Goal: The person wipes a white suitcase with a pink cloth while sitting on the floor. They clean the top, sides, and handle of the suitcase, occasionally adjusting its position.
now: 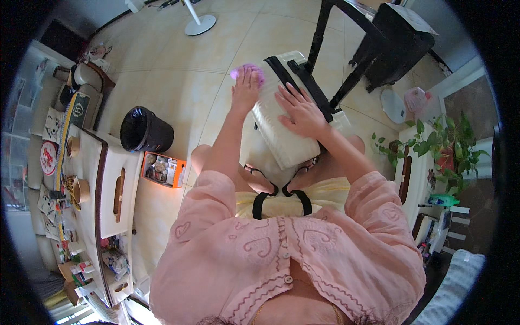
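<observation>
A white ribbed suitcase (279, 142) stands between my feet, seen from above. Its black pull-out handle (357, 72) is raised and slants away to the right, and a black carry strap (280, 74) runs along its side. My left hand (247, 92) holds a purple cloth (261, 76) against the suitcase's far left edge, and the cloth bulges out around the fingers. Flat on the white shell, beside the black handle base, lies my right hand (302, 115), fingers spread and holding nothing.
A black lined bin (157, 132) and an orange box of small items (180, 172) stand left, beside a white table (116, 189). Right are a black suitcase (394, 46), a round white scale (392, 106) and a leafy plant (430, 142). A white stand base (200, 25) stands ahead.
</observation>
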The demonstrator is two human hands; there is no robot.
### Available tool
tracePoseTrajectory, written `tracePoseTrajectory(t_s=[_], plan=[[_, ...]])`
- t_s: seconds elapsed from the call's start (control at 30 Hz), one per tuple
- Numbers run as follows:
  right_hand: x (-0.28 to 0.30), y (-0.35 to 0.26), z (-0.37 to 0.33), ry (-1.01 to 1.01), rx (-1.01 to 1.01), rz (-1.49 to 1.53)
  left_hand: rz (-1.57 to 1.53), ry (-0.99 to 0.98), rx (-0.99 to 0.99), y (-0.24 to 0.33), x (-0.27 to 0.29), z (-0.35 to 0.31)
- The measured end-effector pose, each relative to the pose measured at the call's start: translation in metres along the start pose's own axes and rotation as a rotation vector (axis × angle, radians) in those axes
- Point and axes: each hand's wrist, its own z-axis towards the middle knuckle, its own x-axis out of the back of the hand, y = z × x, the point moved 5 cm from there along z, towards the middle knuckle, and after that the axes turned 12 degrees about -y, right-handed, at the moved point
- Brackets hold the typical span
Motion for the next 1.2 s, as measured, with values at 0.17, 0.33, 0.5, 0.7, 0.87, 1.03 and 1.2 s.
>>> tracePoseTrajectory(t_s=[0.17, 0.33, 0.5, 0.7, 0.87, 1.03, 1.2], plan=[[0.006, -0.004, 0.006, 0.002, -0.015, 0.02, 0.225, 0.188, -0.342, -0.04, -0.034, 0.009], [-0.001, 0.006, -0.001, -0.009, -0.05, -0.003, -0.069, 0.109, -0.343, 0.033, -0.047, -0.086], [0.002, 0.007, -0.002, 0.02, -0.046, 0.069, 0.208, 0.032, -0.169, 0.031, -0.038, -0.07], [-0.003, 0.005, 0.01, 0.055, -0.009, 0.115, 0.15, 0.222, -0.36, -0.044, -0.023, 0.022], [-0.001, 0.011, 0.007, 0.037, -0.077, 0.094, -0.095, 0.151, -0.321, -0.005, -0.047, -0.028], [-0.005, 0.012, 0.005, 0.045, -0.063, 0.093, -0.923, -0.031, 0.073, -0.012, -0.105, -0.089], [0.002, 0.01, 0.008, 0.032, -0.066, 0.055, -0.941, -0.17, 0.245, -0.014, -0.112, -0.108]])
